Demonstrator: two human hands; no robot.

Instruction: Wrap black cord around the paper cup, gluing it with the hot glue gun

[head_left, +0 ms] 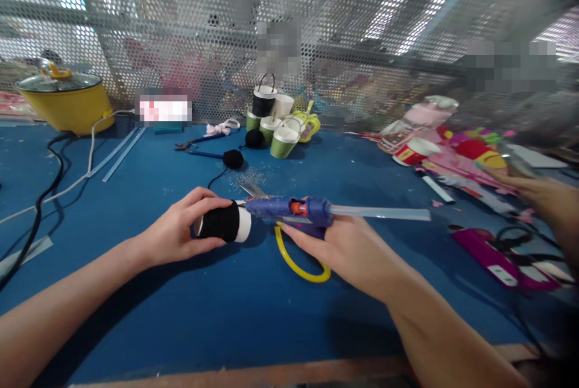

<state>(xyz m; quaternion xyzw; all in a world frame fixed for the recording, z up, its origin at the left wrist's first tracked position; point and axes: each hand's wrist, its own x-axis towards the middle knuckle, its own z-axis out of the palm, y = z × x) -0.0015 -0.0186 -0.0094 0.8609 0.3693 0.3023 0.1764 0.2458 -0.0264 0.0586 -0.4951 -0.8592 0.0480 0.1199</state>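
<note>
My glue gun was blue and orange.
My cup was black and white, the scissors' handle yellow, the tabletop blue.

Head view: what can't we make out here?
All head view:
Part of the glue gun's grip: hidden by the right hand.
Far end of the black-wrapped cup: largely covered by the left hand.
Middle of the yellow-handled scissors: behind the glue gun.
Other person's hand: blurred; arm cut off by the right edge.
Things behind the mesh: blurred.
</note>
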